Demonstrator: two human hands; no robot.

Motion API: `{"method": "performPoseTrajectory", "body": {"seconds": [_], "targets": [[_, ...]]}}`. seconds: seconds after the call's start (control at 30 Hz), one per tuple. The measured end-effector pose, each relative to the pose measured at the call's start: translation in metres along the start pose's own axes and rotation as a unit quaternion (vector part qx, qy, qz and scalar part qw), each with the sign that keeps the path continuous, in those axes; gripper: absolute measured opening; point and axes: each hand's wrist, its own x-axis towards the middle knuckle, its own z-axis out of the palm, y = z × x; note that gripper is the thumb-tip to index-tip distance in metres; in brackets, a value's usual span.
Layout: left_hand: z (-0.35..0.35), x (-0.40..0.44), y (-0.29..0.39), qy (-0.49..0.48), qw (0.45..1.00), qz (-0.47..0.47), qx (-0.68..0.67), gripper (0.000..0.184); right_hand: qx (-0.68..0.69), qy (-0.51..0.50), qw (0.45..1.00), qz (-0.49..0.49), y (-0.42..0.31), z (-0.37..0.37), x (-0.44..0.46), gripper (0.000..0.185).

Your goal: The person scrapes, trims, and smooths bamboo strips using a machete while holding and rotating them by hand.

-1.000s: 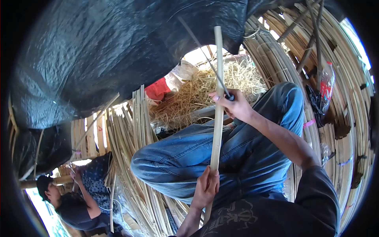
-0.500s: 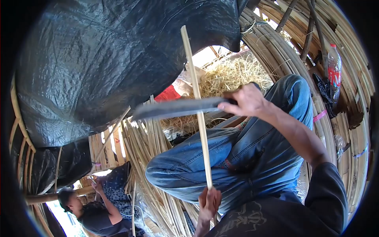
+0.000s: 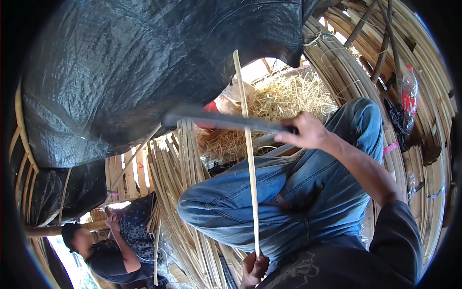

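Observation:
My right hand (image 3: 308, 131) is closed round the handle of a long dark machete (image 3: 211, 118). The blade points left, blurred by motion, and crosses the upper part of a thin pale bamboo strip (image 3: 252, 183). Whether the edge touches the strip I cannot tell. Low in the view, my left hand (image 3: 255, 266) grips the strip's near end. The strip stands up over my crossed legs in blue jeans (image 3: 231, 204), its far end above the blade.
Bundles of split bamboo (image 3: 185, 149) lie left of my legs, with more stacked along the right. Black plastic sheeting (image 3: 110, 82) hangs at upper left. Straw (image 3: 293, 98) lies ahead. A plastic bottle (image 3: 409, 98) stands at right. Another person (image 3: 108, 257) sits at lower left.
The strip and my left hand have shifted slightly down and right. The machete has tilted, its tip now higher, and sits nearer the strip's far end.

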Motion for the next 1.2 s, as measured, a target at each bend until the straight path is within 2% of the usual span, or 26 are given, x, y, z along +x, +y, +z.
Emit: {"method": "performPoseTrajectory", "body": {"seconds": [0.03,0.1,0.13,0.17,0.2,0.27,0.3,0.33,0.4,0.47,0.53,0.6,0.63,0.67,0.7,0.73,0.77,0.8,0.87,0.93,0.97,1.03,1.07,1.1,1.13,1.2], "targets": [[-0.005,0.0,-0.004,0.03,0.999,-0.022,0.04,0.052,0.036,-0.006,0.996,-0.077,0.007,0.006,0.0,0.056],[-0.009,0.001,-0.01,0.062,0.994,-0.042,0.084,0.054,-0.071,0.057,0.976,-0.198,0.009,0.011,0.0,0.054],[-0.004,0.003,-0.013,0.105,0.987,0.021,0.122,0.052,-0.134,0.085,0.959,-0.237,0.004,0.006,0.002,0.054],[-0.001,0.004,-0.016,0.148,0.973,0.082,0.159,0.052,-0.15,0.071,0.972,-0.169,0.005,0.005,0.004,0.057],[-0.004,0.001,-0.021,0.148,0.972,0.081,0.161,0.052,-0.165,0.055,0.98,-0.099,0.007,0.003,0.007,0.06],[-0.017,-0.01,-0.042,0.206,0.937,0.162,0.232,0.049,-0.091,-0.014,0.985,0.149,0.015,-0.015,0.024,0.073],[-0.016,-0.004,-0.05,0.242,0.894,0.219,0.305,0.043,-0.09,0.011,0.976,0.2,0.024,-0.022,0.03,0.075],[-0.019,-0.007,-0.052,0.245,0.893,0.219,0.306,0.043,-0.09,0.038,0.964,0.248,0.029,-0.027,0.033,0.077],[-0.024,-0.01,-0.055,0.22,0.897,0.171,0.342,0.041,-0.11,0.049,0.961,0.248,0.026,-0.022,0.03,0.072],[-0.028,-0.006,-0.084,0.266,0.901,0.229,0.255,0.039,-0.121,0.101,0.962,0.223,0.021,-0.02,0.025,0.067],[-0.031,-0.006,-0.079,0.211,0.904,0.241,0.282,0.035,-0.142,0.13,0.966,0.172,0.024,-0.02,0.023,0.063],[-0.033,-0.009,-0.065,0.23,0.902,0.179,0.319,0.034,-0.099,0.112,0.975,0.164,0.019,-0.022,0.019,0.064],[-0.036,-0.001,-0.057,0.181,0.814,0.356,0.422,0.032,-0.059,0.096,0.982,0.15,0.016,-0.024,0.019,0.065],[-0.037,0.004,-0.053,0.122,0.684,0.514,0.502,0.033,-0.063,0.11,0.988,0.082,0.015,-0.023,0.015,0.062],[-0.046,-0.004,-0.072,0.151,0.653,0.499,0.55,0.043,-0.07,0.122,0.99,0.007,0.024,-0.018,0.015,0.062],[-0.044,-0.009,-0.077,0.161,0.702,0.466,0.515,0.043,-0.076,0.132,0.986,-0.068,0.027,-0.017,0.015,0.061],[-0.04,-0.012,-0.083,0.188,0.798,0.37,0.437,0.043,-0.122,0.151,0.976,-0.103,0.027,-0.018,0.014,0.064],[-0.036,-0.012,-0.083,0.21,0.844,0.309,0.386,0.043,-0.122,0.152,0.976,-0.101,0.026,-0.021,0.014,0.064],[-0.03,-0.021,-0.076,0.22,0.866,0.264,0.363,0.043,-0.185,0.129,0.972,0.061,0.029,-0.027,0.021,0.067],[-0.03,-0.028,-0.08,0.22,0.873,0.256,0.352,0.043,-0.062,0.153,0.951,0.261,0.047,-0.035,0.036,0.074],[-0.03,-0.031,-0.082,0.22,0.873,0.258,0.351,0.043,-0.027,0.198,0.952,0.232,0.087,-0.029,0.038,0.074],[-0.031,-0.034,-0.08,0.219,0.875,0.258,0.347,0.043,0.01,0.244,0.949,0.201,0.077,-0.036,0.041,0.074],[-0.034,-0.031,-0.083,0.22,0.875,0.262,0.343,0.043,0.207,0.243,0.903,0.287,0.07,-0.04,0.035,0.073],[-0.035,-0.029,-0.083,0.22,0.875,0.265,0.34,0.043,0.391,0.228,0.816,0.359,0.044,-0.049,0.033,0.071],[-0.033,-0.03,-0.085,0.217,0.877,0.263,0.338,0.043,0.47,0.216,0.779,0.354,0.031,-0.05,0.03,0.069],[-0.03,-0.026,-0.086,0.215,0.878,0.267,0.334,0.042,0.475,0.191,0.797,0.319,0.017,-0.046,0.027,0.068]]}}
